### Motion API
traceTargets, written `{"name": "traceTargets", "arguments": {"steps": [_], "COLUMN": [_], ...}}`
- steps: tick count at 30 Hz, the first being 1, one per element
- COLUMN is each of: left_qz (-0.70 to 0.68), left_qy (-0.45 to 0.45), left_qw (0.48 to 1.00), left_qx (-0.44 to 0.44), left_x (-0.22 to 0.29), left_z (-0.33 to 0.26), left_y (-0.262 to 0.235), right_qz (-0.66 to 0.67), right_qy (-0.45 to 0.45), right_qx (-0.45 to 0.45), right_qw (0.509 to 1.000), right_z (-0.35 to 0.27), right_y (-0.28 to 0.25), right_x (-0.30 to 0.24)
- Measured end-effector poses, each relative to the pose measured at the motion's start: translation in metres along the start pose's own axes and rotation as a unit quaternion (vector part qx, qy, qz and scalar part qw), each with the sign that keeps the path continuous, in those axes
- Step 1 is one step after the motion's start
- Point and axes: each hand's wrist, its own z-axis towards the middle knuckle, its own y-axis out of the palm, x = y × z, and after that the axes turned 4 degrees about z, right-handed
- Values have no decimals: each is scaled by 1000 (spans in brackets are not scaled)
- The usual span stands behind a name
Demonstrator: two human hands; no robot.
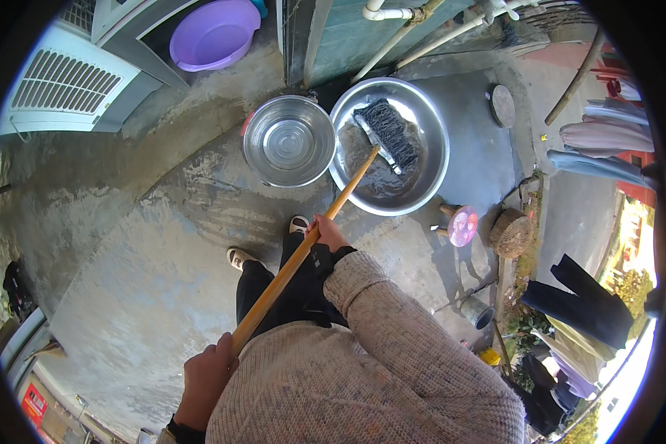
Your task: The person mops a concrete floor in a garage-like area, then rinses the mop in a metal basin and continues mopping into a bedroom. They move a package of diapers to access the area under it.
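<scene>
A mop with a long wooden handle slants from my waist up toward a wide metal basin [438,177]. Its dark, stringy mop head [389,133] lies inside the basin, in what looks like shallow water. My left hand [203,374] is closed around the handle's upper end, close to my body. Farther down, my right hand [328,232] grips the same mop handle [285,274]. Beside the basin, on its left, stands a metal bucket [288,140], shiny on the inside.
A purple plastic tub [213,35] sits at the far left. Right of the basin are a small stool with a pink round seat [463,226] and a woven basket [510,233]. White pipes [388,13] run behind the basin. Clothes [603,140] hang along the right side.
</scene>
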Motion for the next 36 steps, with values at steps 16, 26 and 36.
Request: {"name": "traceTargets", "arguments": {"steps": [16, 26, 36], "left_qz": [-379, -355, -281], "left_qy": [-204, -148, -239], "left_qw": [885, 903, 898], "left_qx": [-177, -193, -241], "left_x": [-3, 28, -4], "left_z": [0, 8, -9], "left_y": [-22, -41, -46], "right_qz": [19, -47, 2], "right_qy": [63, -7, 20], "right_qx": [16, 39, 40], "right_qw": [998, 998, 999], "right_z": [6, -9, -4], "right_y": [4, -10, -3], "right_x": [-14, -17, 17]}}
